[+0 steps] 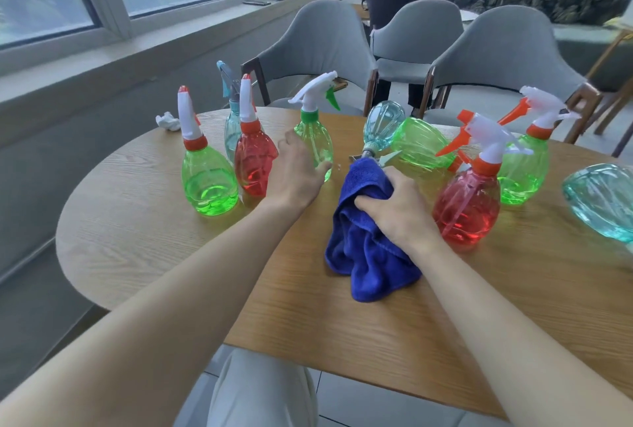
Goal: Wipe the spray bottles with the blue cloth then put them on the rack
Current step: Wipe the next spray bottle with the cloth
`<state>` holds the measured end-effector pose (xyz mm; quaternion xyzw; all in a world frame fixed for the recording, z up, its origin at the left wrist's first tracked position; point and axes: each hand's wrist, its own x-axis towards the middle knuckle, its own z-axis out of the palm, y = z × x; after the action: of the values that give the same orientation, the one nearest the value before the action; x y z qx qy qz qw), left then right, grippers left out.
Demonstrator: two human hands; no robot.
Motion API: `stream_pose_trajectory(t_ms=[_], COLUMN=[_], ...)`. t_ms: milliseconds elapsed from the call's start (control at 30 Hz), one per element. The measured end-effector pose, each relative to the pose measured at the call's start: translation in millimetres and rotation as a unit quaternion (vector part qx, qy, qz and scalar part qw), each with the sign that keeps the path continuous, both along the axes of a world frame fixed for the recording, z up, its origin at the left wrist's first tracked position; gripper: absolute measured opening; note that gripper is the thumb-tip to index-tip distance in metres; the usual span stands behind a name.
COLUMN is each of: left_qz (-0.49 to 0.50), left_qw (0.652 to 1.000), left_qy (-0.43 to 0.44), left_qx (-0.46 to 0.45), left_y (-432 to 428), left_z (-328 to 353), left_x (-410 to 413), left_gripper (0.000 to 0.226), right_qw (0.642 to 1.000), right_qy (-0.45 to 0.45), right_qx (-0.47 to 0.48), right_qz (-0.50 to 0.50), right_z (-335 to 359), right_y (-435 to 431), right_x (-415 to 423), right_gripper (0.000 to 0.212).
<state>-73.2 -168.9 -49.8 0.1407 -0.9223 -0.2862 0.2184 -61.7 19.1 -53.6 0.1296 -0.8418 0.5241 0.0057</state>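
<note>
The person's right hand (397,207) is clenched on the blue cloth (366,255). The cloth is bunched on the surface (144,238), and its upper end is pushed against the spray head of a pale blue bottle (380,126) that lies on its side. Probably this bottle lies flat so that the cloth can reach the head and the neck. Whether the fingers also hold the head under the cloth cannot be told.

The left hand (298,173) is well apart from the right one. Its fingers are relaxed and hold nothing, and it is just beside an upright green bottle (313,142); contact is not clear. It seems to steady this bottle, or to reach for it as the next one to wipe.

A second green bottle, the lying one (421,145), rests against the pale blue bottle. A red bottle (467,210) stands just beside the right hand, near enough to be knocked over by a wide wiping move. More spray bottles stand on the left side. The rack is not in view, so the task seems to be at an early stage.
</note>
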Motion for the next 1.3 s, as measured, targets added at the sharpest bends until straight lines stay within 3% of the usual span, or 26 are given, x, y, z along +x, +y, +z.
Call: stream_pose_trajectory(t_ms=[100,233,333,400,767,1100,1300], left_qz=[0.003,0.013,-0.053,-0.096,-0.120,-0.099,-0.034], left_qw=[1.000,0.997,0.994,0.991,0.992,0.985,0.986], left_qy=[0.018,0.068,0.078,0.059,-0.033,-0.103,-0.081], left_qx=[0.009,-0.034,-0.063,-0.067,-0.005,-0.095,-0.141], left_y=[0.7,7.0,13.9,18.0,43.8,81.3,82.4], left_z=[-2.5,-8.5,-8.5,-10.4,-15.8,-18.7,-24.8], left_x=[-1.4,8.0,9.7,8.0,-21.4,-66.0,-79.5], left_gripper=[0.074,0.049,0.034,0.035,0.055,0.060,0.037], right_qw=[1.000,1.000,0.999,0.999,0.998,0.996,0.996], right_qy=[0.002,0.005,0.010,0.012,0.047,0.061,0.017], right_qx=[-0.004,-0.011,-0.014,-0.023,-0.026,-0.024,-0.051], right_qz=[-0.009,-0.028,-0.030,-0.030,-0.033,-0.064,-0.072], right_z=[-1.2,0.6,0.8,-0.5,3.3,1.0,-3.1], right_y=[-1.0,1.3,2.1,3.5,33.8,62.0,73.2], right_x=[-9.7,-15.3,-14.5,-13.1,0.1,3.9,-3.5], right_gripper=[0.033,0.024,0.022,0.022,0.020,0.019,0.016])
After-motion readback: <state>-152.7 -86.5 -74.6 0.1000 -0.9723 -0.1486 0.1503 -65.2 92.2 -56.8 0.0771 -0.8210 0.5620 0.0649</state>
